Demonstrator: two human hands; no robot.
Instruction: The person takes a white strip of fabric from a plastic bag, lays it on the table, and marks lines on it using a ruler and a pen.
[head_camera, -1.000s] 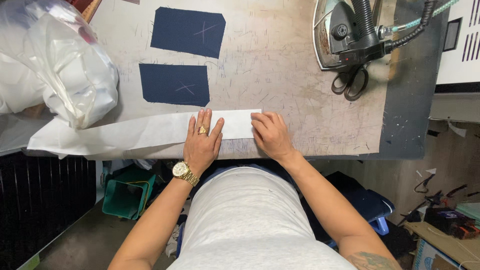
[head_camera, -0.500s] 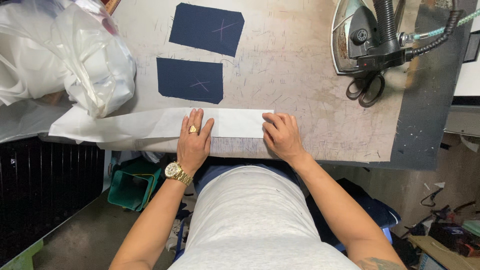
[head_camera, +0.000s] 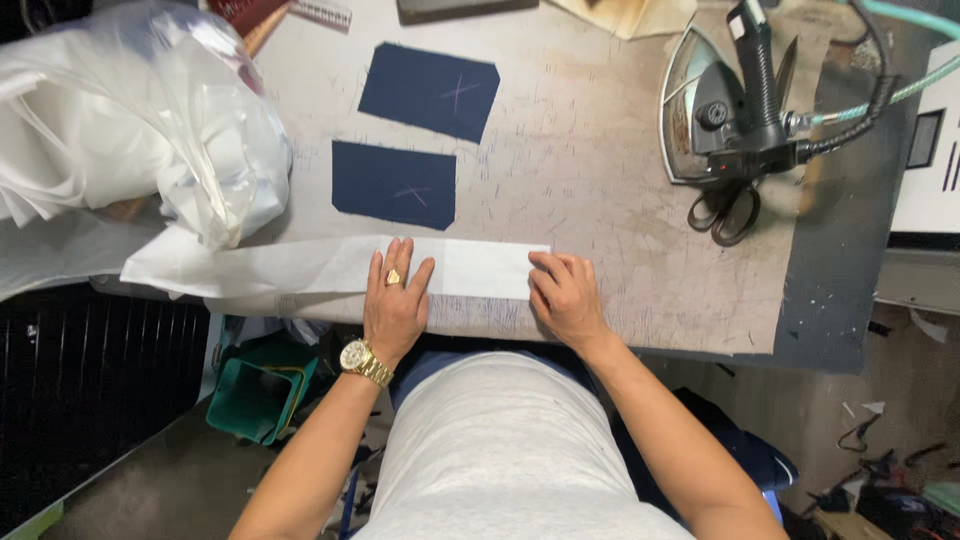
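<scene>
A long strip of white fabric (head_camera: 478, 268) lies along the near edge of the worktable (head_camera: 600, 170). My left hand (head_camera: 397, 300), with a ring and a gold watch, rests flat on the strip, fingers spread. My right hand (head_camera: 565, 297) presses with its fingertips on the strip's right end. Two dark blue fabric pieces with chalk crosses lie beyond the strip: a rectangular one (head_camera: 395, 184) close to my left hand and a larger one (head_camera: 430, 90) further back.
A steam iron (head_camera: 715, 105) with a hose stands at the back right, with black scissors (head_camera: 725, 212) just in front of it. A bulky clear plastic bag of white material (head_camera: 150, 120) fills the left. A green bin (head_camera: 255, 400) sits on the floor below.
The view has shifted, so the table sits further right and lower in frame. Both hands stay pressed on the white strip in much the same positions.
</scene>
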